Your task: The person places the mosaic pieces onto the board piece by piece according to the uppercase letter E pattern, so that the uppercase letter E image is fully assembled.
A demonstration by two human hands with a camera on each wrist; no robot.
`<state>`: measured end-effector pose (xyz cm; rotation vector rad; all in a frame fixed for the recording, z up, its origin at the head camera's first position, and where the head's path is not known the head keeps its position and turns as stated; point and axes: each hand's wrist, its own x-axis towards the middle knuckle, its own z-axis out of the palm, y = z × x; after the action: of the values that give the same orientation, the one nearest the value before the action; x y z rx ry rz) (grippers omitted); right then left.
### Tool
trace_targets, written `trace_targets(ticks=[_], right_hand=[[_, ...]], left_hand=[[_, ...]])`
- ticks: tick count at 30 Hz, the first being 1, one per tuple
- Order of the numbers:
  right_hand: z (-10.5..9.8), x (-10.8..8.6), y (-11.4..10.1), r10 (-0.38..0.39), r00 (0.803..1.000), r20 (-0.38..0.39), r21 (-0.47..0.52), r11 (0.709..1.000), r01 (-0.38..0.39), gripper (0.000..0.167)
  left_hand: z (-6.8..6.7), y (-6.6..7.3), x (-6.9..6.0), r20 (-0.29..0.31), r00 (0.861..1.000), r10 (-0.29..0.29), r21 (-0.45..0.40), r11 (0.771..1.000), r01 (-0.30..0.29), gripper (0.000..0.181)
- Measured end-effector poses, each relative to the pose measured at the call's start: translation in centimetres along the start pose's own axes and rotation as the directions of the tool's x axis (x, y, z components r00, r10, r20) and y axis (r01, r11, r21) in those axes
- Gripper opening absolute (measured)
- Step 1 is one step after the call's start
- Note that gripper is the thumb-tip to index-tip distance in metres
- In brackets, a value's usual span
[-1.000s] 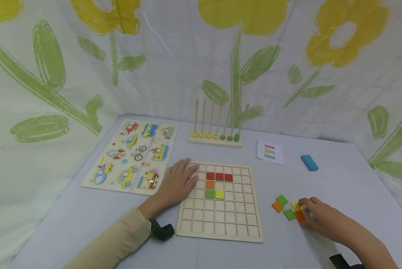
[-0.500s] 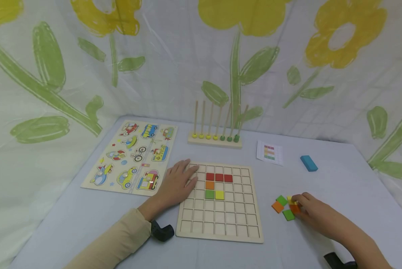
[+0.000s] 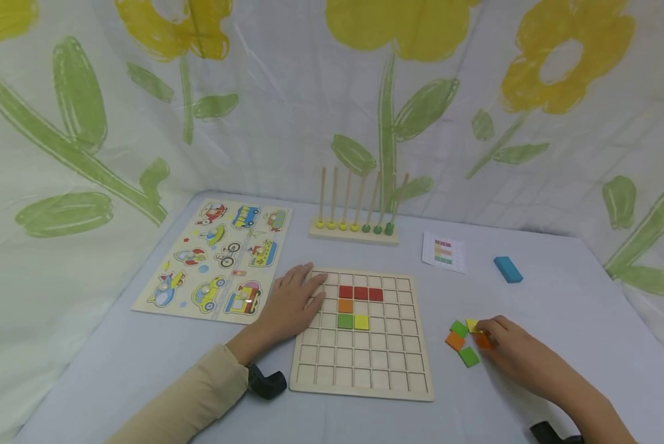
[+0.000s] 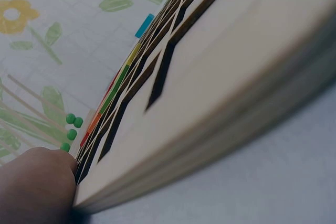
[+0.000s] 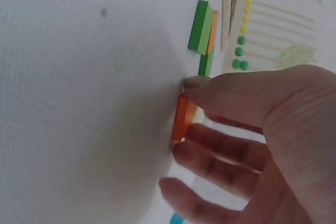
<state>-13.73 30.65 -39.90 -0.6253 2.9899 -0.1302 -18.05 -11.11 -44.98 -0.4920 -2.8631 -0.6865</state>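
Observation:
My left hand (image 3: 293, 303) lies with its fingers spread on the left edge of a wooden grid board (image 3: 362, 364). Several tiles sit in the board's cells: a row of red tiles (image 3: 361, 293), one orange, one green and one yellow. Right of the board, my right hand (image 3: 518, 351) holds an orange tile (image 5: 182, 118) flat on the table between its curled thumb and fingers. A yellow tile (image 3: 472, 325) lies at the fingertips, partly covered. Beside it are a green tile (image 3: 458, 328), another orange tile (image 3: 455, 341) and a second green tile (image 3: 468, 356).
A vehicle puzzle board (image 3: 212, 259) lies at the left. Behind the grid board stands a peg rack (image 3: 354, 233) with yellow and green beads. A printed pattern card (image 3: 444, 251) and a blue block (image 3: 508, 269) are at the back right.
My right hand has slid left and slightly away from me, shifting the orange and yellow tiles closer to the other loose tiles. The near green tile has moved a little left. My left hand stays put.

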Motion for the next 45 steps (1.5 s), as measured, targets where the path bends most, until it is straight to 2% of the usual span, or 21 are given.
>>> trace_targets(ticks=[8, 13, 18, 23, 25, 32, 36, 42, 45], right_hand=[[-0.5, -0.5, 1.1, 0.033, 0.993, 0.114, 0.076, 0.996, -0.042, 0.029], [-1.6, -0.4, 1.0, -0.003, 0.992, 0.123, 0.107, 0.994, -0.010, 0.027], [-2.7, 1.0, -1.1, -0.096, 0.994, 0.050, 0.141, 0.986, 0.088, 0.027], [-2.9, 3.5, -4.4, -0.202, 0.979, 0.003, 0.124, 0.972, 0.200, 0.024], [-2.7, 4.5, -5.7, -0.243, 0.970, -0.009, 0.113, 0.964, 0.243, 0.022], [-1.3, 7.4, -9.2, -0.404, 0.915, -0.017, 0.109, 0.908, 0.403, 0.016], [-0.9, 8.2, -10.5, -0.432, 0.902, 0.007, 0.108, 0.897, 0.429, 0.015], [-0.6, 8.8, -11.4, -0.390, 0.919, 0.053, 0.083, 0.919, 0.385, 0.018], [-0.5, 9.0, -11.5, -0.402, 0.914, 0.049, 0.088, 0.914, 0.397, 0.018]], left_hand=[[0.0, 0.1, 0.0, 0.010, 1.000, 0.000, 0.002, 1.000, 0.000, 0.045], [0.0, 0.1, -0.1, 0.011, 1.000, 0.002, 0.004, 1.000, -0.002, 0.046], [-0.1, 0.0, -0.1, 0.007, 1.000, 0.001, 0.005, 1.000, -0.001, 0.046], [-0.1, -0.1, -0.1, 0.004, 1.000, -0.005, 0.005, 1.000, 0.005, 0.045], [-0.1, -0.1, -0.1, 0.004, 1.000, -0.006, 0.001, 1.000, 0.006, 0.045], [0.0, 0.0, 0.0, 0.006, 1.000, -0.004, 0.000, 1.000, 0.004, 0.045], [0.1, -0.1, 0.0, 0.010, 1.000, -0.002, 0.005, 1.000, 0.002, 0.045], [0.2, -0.2, 0.0, 0.003, 1.000, 0.006, 0.006, 1.000, -0.006, 0.045], [0.2, -0.2, 0.0, 0.000, 1.000, 0.006, 0.006, 1.000, -0.006, 0.045]])
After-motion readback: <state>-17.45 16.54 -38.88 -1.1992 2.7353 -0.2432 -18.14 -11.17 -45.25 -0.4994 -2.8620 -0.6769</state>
